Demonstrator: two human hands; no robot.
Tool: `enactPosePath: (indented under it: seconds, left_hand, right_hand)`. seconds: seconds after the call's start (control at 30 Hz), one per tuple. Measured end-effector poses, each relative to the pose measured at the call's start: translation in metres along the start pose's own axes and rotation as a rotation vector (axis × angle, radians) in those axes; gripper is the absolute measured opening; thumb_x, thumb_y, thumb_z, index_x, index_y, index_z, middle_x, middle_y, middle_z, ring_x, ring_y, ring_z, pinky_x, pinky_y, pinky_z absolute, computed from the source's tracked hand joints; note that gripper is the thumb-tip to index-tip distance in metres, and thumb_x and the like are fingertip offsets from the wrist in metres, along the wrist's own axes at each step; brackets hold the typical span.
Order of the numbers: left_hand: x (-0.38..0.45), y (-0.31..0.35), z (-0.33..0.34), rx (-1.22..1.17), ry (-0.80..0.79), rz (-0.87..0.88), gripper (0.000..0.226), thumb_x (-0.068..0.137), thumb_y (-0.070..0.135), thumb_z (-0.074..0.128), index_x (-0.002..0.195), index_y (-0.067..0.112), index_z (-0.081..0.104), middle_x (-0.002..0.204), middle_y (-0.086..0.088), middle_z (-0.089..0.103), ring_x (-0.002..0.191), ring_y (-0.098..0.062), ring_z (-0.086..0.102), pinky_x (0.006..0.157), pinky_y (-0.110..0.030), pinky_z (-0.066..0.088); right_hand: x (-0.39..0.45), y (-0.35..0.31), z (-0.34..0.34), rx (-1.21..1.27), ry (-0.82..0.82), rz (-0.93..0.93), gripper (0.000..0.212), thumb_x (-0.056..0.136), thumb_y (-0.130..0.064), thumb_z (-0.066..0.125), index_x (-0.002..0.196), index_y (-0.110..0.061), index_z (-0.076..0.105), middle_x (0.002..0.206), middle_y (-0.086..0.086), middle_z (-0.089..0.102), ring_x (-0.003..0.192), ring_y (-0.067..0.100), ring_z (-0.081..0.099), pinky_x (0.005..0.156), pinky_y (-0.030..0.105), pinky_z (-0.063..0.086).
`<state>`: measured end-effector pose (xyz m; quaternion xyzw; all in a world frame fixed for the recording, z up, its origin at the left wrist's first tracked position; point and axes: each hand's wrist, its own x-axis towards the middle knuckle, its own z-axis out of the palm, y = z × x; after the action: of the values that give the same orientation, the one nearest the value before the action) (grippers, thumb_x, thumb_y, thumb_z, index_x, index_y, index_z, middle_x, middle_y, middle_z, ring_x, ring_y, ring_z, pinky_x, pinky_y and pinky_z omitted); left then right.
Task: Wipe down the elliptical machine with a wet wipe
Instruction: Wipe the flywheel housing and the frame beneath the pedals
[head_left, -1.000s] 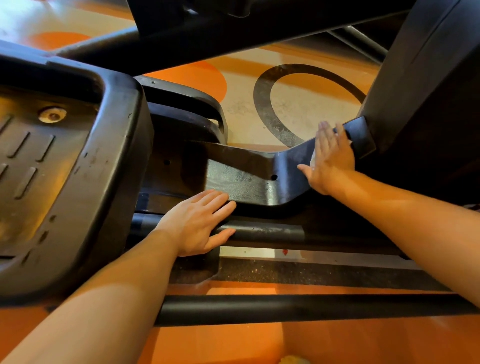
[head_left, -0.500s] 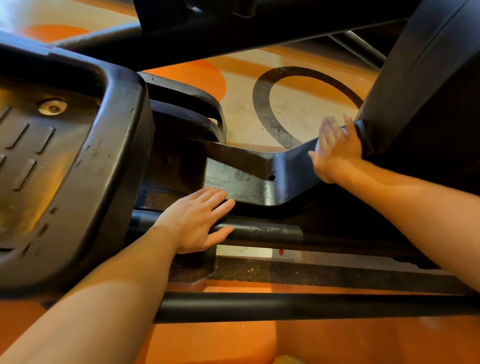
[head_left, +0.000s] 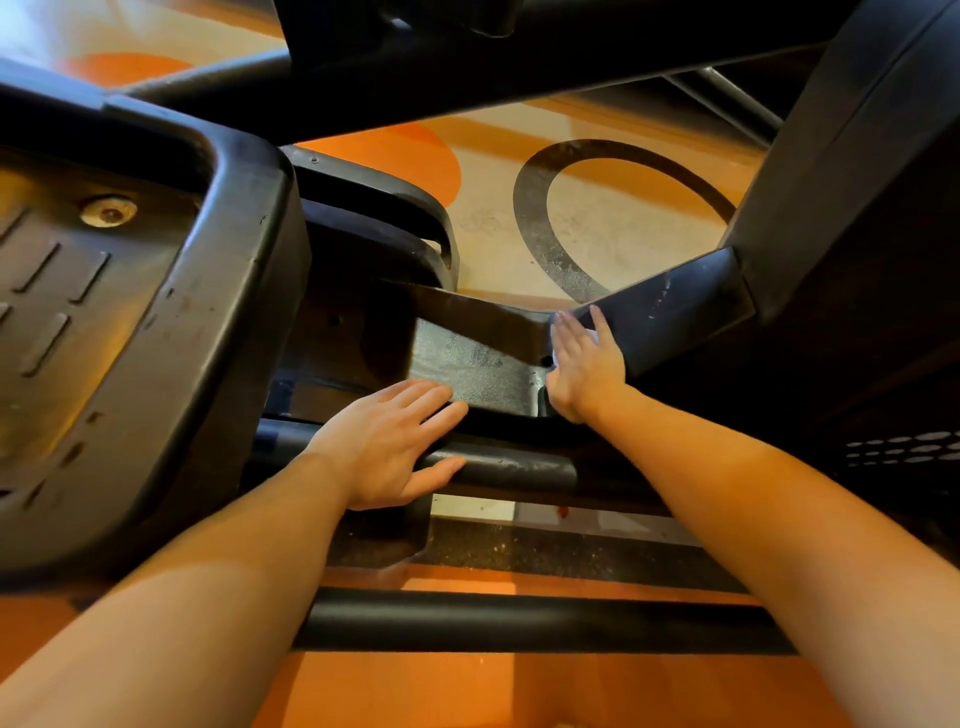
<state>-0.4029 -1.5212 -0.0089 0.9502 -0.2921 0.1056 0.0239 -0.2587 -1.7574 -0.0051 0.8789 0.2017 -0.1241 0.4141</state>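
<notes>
The black elliptical machine fills the view, with a dusty angled frame bracket (head_left: 467, 358) at the centre. My right hand (head_left: 584, 364) lies flat against the bend of that bracket, pressing a white wet wipe (head_left: 591, 339) of which only a sliver shows under the fingers. My left hand (head_left: 395, 441) rests palm down, fingers spread, on a black round rail (head_left: 514, 467) just below the bracket and holds nothing. The sloping arm (head_left: 675, 306) of the bracket rises to the right of my right hand.
A large black foot pedal (head_left: 119, 322) stands at the left. The machine's dark housing (head_left: 857, 218) blocks the right side. A second black rail (head_left: 519, 621) crosses near me. Orange and cream floor with a dark ring (head_left: 535, 218) lies beyond.
My right hand has slid with the wipe down the sloping arm, leftward to the bracket's bend. My left hand has stayed on the rail.
</notes>
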Motion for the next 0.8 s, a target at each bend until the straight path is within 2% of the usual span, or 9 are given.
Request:
enactPosePath:
  seconds: [0.13, 0.27, 0.53, 0.8]
  left_hand:
    - [0.001, -0.001, -0.001, 0.004, -0.017, -0.003, 0.071, 0.103, 0.056, 0.015, 0.133, 0.010, 0.059, 0.128, -0.010, 0.064, 0.118, -0.026, 0.062, 0.103, -0.038, 0.044]
    - [0.001, -0.001, 0.000, -0.017, -0.028, 0.001, 0.072, 0.103, 0.057, 0.014, 0.134, 0.010, 0.058, 0.129, -0.012, 0.063, 0.120, -0.027, 0.061, 0.104, -0.039, 0.043]
    - [0.001, 0.000, -0.001, -0.008, -0.035, 0.001, 0.072, 0.103, 0.056, 0.013, 0.133, 0.010, 0.059, 0.128, -0.011, 0.064, 0.118, -0.026, 0.062, 0.104, -0.038, 0.040]
    - [0.001, -0.001, -0.001, -0.040, -0.046, -0.009, 0.072, 0.103, 0.057, 0.014, 0.133, 0.009, 0.059, 0.129, -0.012, 0.064, 0.119, -0.027, 0.061, 0.104, -0.041, 0.044]
  right_hand:
    - [-0.001, 0.019, -0.004, -0.170, -0.010, 0.055, 0.064, 0.102, -0.042, 0.000, 0.154, -0.007, -0.010, 0.164, 0.008, -0.013, 0.151, 0.021, -0.014, 0.114, 0.054, -0.021]
    - [-0.004, 0.035, -0.014, -0.263, -0.038, 0.125, 0.065, 0.101, -0.040, -0.003, 0.155, -0.005, -0.008, 0.163, 0.011, -0.011, 0.151, 0.024, -0.014, 0.117, 0.052, -0.020]
    - [-0.012, 0.054, -0.022, -0.250, -0.021, 0.243, 0.064, 0.103, -0.040, 0.002, 0.155, -0.003, -0.002, 0.164, 0.014, -0.008, 0.151, 0.027, -0.012, 0.112, 0.056, -0.023]
    - [-0.014, 0.034, -0.013, -0.243, -0.013, 0.152, 0.064, 0.102, -0.040, 0.002, 0.155, -0.005, -0.008, 0.163, 0.012, -0.013, 0.150, 0.025, -0.016, 0.112, 0.058, -0.024]
